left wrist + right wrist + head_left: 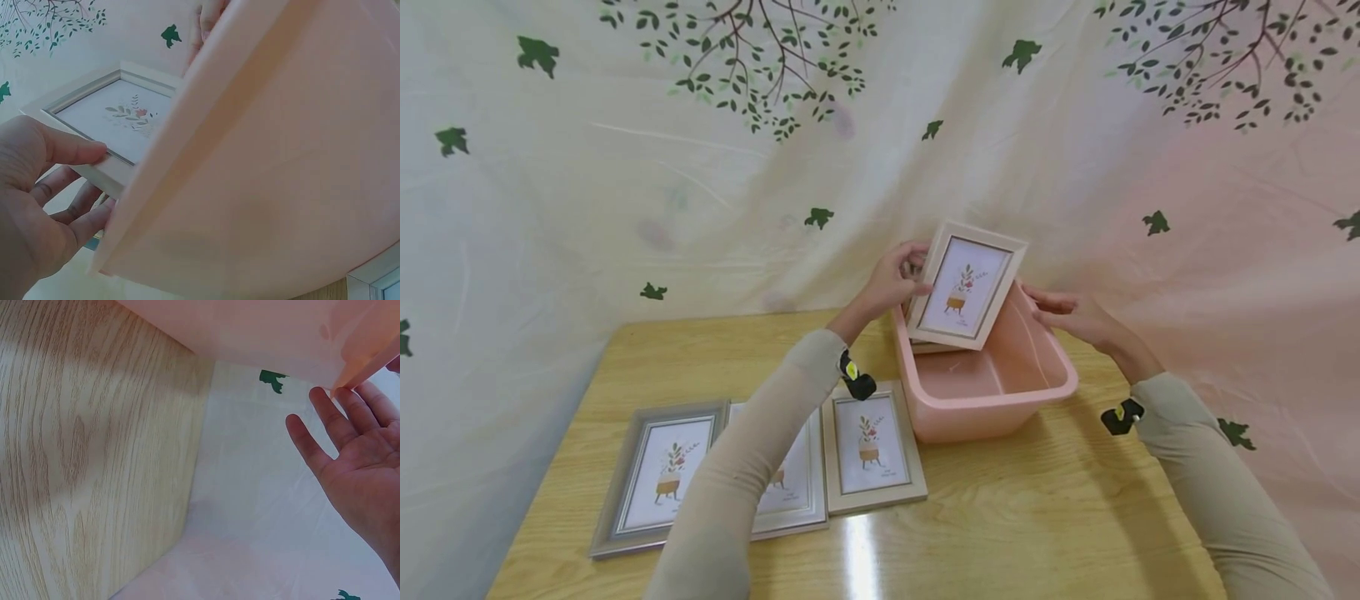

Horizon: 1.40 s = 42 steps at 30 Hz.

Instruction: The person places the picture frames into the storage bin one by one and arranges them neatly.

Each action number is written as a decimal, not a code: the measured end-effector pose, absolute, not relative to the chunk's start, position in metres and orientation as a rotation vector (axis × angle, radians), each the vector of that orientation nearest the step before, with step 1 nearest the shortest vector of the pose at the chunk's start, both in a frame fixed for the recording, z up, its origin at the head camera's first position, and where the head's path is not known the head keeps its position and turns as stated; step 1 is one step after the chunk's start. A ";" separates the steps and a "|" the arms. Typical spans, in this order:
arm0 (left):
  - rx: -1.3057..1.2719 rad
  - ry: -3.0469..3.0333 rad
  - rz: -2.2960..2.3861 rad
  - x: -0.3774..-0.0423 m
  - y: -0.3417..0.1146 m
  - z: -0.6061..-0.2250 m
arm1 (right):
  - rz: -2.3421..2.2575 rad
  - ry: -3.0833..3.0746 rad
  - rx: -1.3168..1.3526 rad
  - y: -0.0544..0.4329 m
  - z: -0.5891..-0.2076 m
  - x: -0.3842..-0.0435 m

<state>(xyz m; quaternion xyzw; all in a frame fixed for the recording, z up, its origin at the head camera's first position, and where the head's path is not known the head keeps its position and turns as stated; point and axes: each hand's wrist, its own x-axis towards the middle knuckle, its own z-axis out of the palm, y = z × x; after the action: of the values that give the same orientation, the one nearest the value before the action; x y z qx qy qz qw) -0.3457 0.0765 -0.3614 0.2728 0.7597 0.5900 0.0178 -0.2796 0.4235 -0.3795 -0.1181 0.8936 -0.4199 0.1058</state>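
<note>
My left hand pinches the left edge of a cream picture frame, thumb on the front and fingers behind. The frame leans tilted in the back of a pink plastic basin, its top rising above the rim. Behind its lower edge shows a strip of another frame, mostly hidden. At the basin's right rim, my right hand holds on, with fingers against the outside in the right wrist view; the thumb is largely hidden there. The left wrist view shows the left thumb on the frame's border.
Left of the basin on the wooden table lie a silver-grey frame, a pale frame partly under my left sleeve, and a cream frame close to the basin. A leaf-printed cloth hangs behind.
</note>
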 end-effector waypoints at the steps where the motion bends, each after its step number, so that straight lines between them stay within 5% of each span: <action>1: 0.846 2.365 1.817 -0.346 0.076 -0.362 | -1.235 2.631 -0.345 0.423 -0.380 -0.279; 42: 0.771 2.476 1.302 -0.371 0.088 -0.358 | -1.222 2.632 -0.303 0.426 -0.381 -0.278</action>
<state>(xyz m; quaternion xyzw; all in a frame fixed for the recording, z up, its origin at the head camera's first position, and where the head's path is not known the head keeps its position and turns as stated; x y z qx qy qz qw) -0.3715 0.0884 -0.3577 0.2638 0.8472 0.4454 0.1197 -0.2784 0.4256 -0.3807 -0.1033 0.8964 -0.4162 0.1117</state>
